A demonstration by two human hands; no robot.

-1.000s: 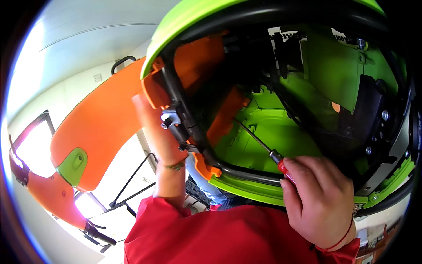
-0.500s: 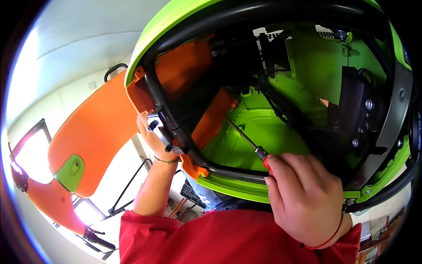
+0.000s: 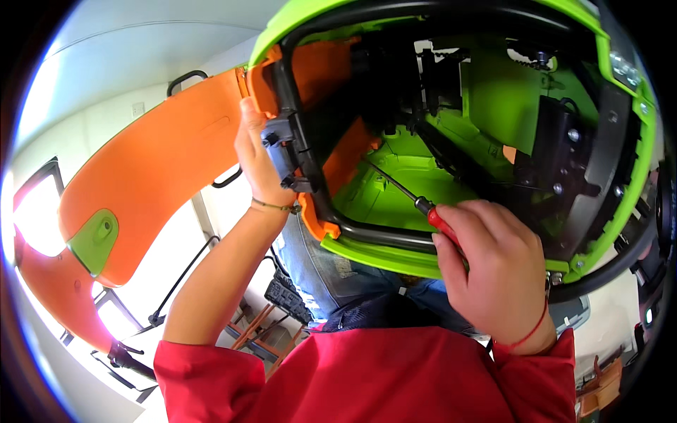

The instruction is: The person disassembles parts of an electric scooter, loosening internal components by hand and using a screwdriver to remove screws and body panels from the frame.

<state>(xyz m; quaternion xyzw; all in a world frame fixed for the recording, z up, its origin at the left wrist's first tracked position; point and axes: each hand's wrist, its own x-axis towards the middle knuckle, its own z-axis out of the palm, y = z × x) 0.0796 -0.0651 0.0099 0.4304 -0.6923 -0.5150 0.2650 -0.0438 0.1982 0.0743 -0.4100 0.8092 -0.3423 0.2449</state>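
Observation:
My right hand is closed around the red handle of a screwdriver. Its thin metal shaft slants up and left into the opening of a green body shell, with the tip near an orange inner panel. A black tubular frame runs round this opening. On the left side, my left hand rests against the frame's outer edge, fingers stretched along the orange part there. A grey and black bracket on the tube partly covers that hand.
A long orange panel with a green patch extends left, ending by a dark handle grip. Inside the shell are black cables and a dark bolted plate. A wooden stool and black crate stand below.
The shell's opening sits farther right and higher in view, and more of my left forearm shows. The screwdriver stays in my right hand, its tip still near the orange inner panel.

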